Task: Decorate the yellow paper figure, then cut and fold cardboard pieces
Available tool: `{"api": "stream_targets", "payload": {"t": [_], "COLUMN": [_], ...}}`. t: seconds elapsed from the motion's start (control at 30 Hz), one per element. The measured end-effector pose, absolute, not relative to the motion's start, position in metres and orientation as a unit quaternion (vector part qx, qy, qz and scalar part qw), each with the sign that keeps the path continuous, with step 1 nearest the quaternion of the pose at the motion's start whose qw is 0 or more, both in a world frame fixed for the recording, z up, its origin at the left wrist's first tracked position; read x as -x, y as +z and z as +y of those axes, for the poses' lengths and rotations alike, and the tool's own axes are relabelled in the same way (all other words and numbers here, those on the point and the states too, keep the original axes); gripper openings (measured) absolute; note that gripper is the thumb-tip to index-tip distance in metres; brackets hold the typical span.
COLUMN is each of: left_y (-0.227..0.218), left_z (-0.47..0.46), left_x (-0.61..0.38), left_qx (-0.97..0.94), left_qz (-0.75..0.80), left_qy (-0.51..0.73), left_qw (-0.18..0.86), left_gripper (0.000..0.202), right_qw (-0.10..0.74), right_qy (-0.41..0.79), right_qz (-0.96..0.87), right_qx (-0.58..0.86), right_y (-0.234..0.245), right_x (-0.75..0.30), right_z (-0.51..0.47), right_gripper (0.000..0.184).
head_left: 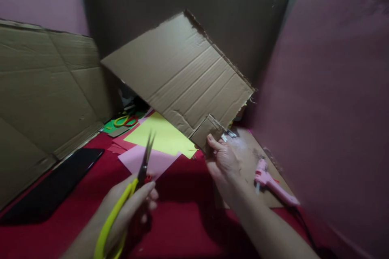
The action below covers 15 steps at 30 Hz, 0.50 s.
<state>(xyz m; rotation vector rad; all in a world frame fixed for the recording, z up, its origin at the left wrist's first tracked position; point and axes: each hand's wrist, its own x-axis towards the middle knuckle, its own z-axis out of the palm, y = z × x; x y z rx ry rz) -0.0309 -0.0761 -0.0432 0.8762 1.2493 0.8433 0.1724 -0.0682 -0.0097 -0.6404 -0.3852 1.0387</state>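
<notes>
My right hand [223, 161] is closed on the lower corner of a brown corrugated cardboard sheet [179, 75] and holds it up, tilted, above the red surface. A partly cut flap hangs at that corner by my thumb. My left hand [129, 206] grips yellow-handled scissors [133, 188] with the blades slightly apart and pointing up toward the cardboard, a short way below its lower edge and apart from it.
Yellow paper [161, 135] and pink paper [152, 162] lie on the red surface [182, 218]. A pink glue gun [272, 184] rests on cardboard at the right. A black phone [56, 186] lies left. A large cardboard panel [42, 97] leans at the left; another pair of scissors [125, 120] lies behind.
</notes>
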Motion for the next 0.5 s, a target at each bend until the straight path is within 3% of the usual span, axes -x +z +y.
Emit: {"api": "stream_targets", "payload": {"t": [0.07,0.17,0.23,0.5], "left_y": [-0.032,-0.021,-0.017,-0.024], "left_z": [-0.069,-0.055,-0.05,-0.043], "left_x": [0.016,-0.01,-0.026,-0.046], "left_qx": [-0.417,-0.393,-0.336,-0.232], "left_qz": [0.471,0.361,0.339,0.355], "left_qy": [0.46,0.55,0.577,0.527], "left_qw": [0.627,0.643,0.662,0.736], "left_gripper": [0.06,0.037,0.034,0.017], "right_qw": [0.798,0.781,0.773,0.767], "right_qy": [0.501,0.531,0.543,0.534], "right_qz": [-0.16,-0.144,-0.145,-0.194], "right_qx": [0.295,0.294,0.296,0.298], "right_y": [-0.008,-0.012,-0.017,-0.036], "right_x": [-0.165,-0.152,-0.144,-0.128], "right_z": [-0.07,-0.073,-0.073,-0.068], "right_gripper": [0.019,0.019,0.018,0.019]}}
